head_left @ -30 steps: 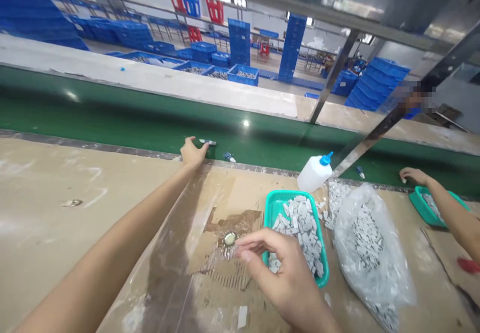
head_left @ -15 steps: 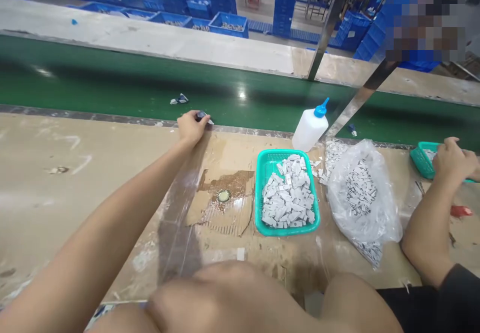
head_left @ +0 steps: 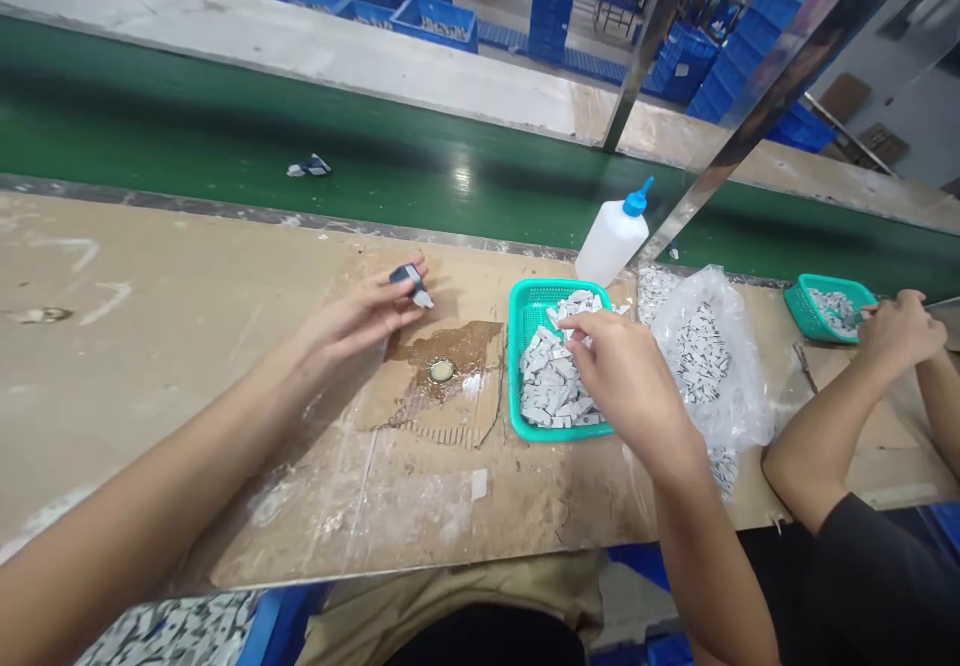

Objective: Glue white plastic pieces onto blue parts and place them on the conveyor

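Note:
A small dark and white piece is held in the fingers of my left hand, above the cardboard-covered table. My right hand reaches over the teal basket, its fingertips at the pale flat pieces there; whether a piece is between them is hidden. Between my hands lies a torn, wet cardboard patch with a round cap-like item on it. Behind the basket stands a white bottle with a blue nozzle.
A plastic bag of pieces lies right of the basket. Further right, a co-worker's hands are at another teal basket. A green belt runs behind the table, with dark-white pieces on it. A metal post rises at the right.
My left hand has drawn back from the belt's edge, bringing the dark piece. My right hand has come over the basket. The view has shifted, and the co-worker's hands are beside their basket.

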The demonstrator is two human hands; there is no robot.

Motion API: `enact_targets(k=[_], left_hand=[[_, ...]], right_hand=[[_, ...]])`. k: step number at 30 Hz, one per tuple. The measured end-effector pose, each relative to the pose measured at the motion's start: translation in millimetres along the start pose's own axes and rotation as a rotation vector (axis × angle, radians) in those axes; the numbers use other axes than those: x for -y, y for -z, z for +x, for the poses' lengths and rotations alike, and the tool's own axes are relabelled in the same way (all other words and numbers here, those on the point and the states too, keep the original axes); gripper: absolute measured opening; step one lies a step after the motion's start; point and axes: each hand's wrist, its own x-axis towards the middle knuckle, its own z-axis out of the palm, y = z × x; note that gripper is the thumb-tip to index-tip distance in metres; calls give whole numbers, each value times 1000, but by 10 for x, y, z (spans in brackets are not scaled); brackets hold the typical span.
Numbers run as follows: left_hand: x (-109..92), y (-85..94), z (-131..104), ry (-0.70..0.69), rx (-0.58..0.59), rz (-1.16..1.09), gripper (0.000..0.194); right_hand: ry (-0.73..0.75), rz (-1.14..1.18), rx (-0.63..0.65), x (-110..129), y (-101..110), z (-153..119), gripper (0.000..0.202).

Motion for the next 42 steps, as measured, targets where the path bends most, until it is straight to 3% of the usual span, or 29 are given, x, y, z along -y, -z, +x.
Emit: enact_targets(k=[4, 7, 9, 13, 18, 22, 26, 28, 35, 42], left_hand=[[50, -90, -198, 55, 35, -148, 25], [42, -102, -304, 88, 53, -183, 36], [58, -86, -366, 65, 77, -196, 46], [147, -59, -436, 31, 112, -188, 51], [217, -59, -448, -22, 201, -196, 44], [203, -38, -464, 26, 254, -242, 30], [137, -31, -502, 182, 318, -432, 35], [97, -43, -515, 227, 311, -501, 35], [-2, -72, -529, 178, 287, -482, 34], [140, 91, -586, 82, 195, -273, 47]], right_hand=[[205, -421, 313, 33, -111, 178, 40], [236, -733, 485, 1, -225, 201, 38], [196, -814, 528, -35, -298, 173, 31], [154, -814, 469, -83, -368, 116, 23], [226, -717, 422, -113, -357, 70, 12], [155, -532, 306, -202, -312, 45, 4], [43, -147, 168, -238, -303, 34, 36], [-18, 62, 204, -182, -343, 17, 46], [-178, 618, 320, 168, -628, -34, 37], [-182, 634, 429, 255, -920, 6, 33]])
